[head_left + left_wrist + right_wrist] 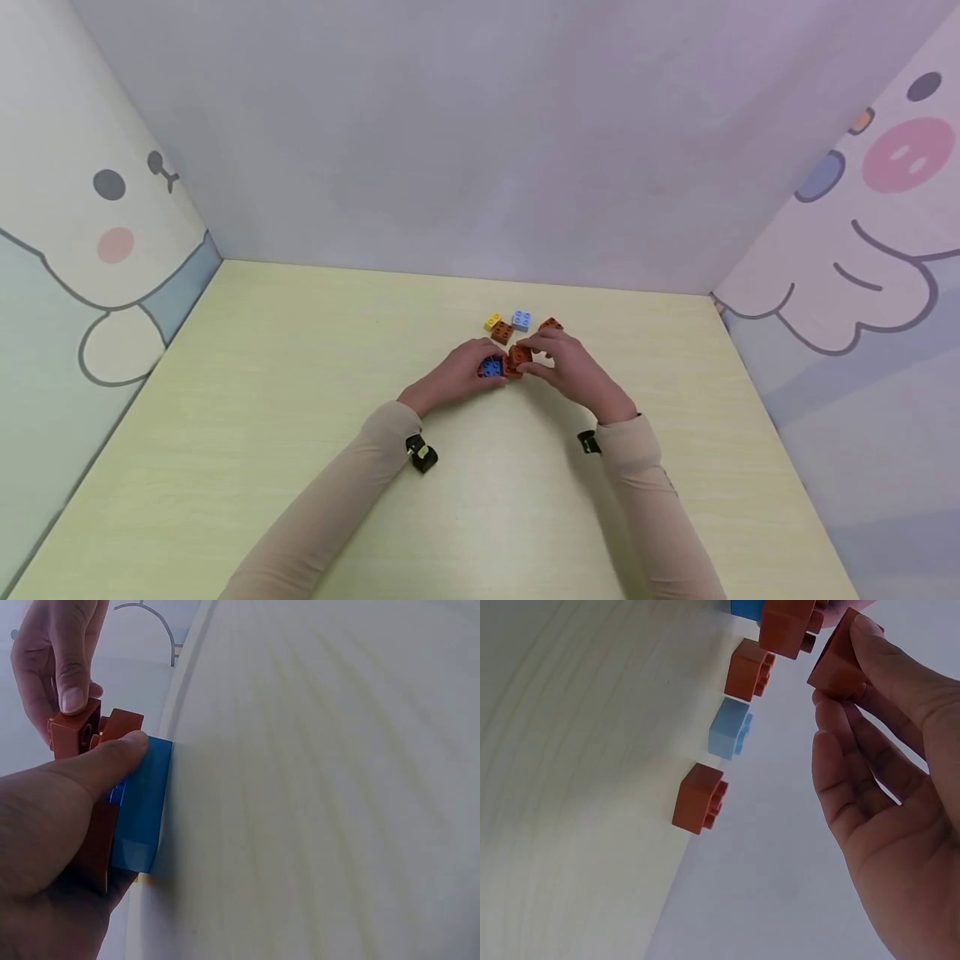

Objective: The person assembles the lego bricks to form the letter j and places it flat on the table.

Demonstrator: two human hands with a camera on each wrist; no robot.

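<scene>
Beige sleeves (322, 512), 2 hands (459, 375) on bricks (521, 356)

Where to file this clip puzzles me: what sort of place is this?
Probably a children's play area, or a booth decorated like one. Large cartoon figures decorate the side walls, including one with a pig-like snout, and some colourful toy bricks lie on the pale table.

I record a pale, wood-grained table (300, 350). Lying on it: a yellow block (492, 321) just beside a brown block (502, 332), a light blue block (522, 321) near both, and a second brown block (551, 323) further right, partly hidden behind my right hand (570, 368).
</scene>
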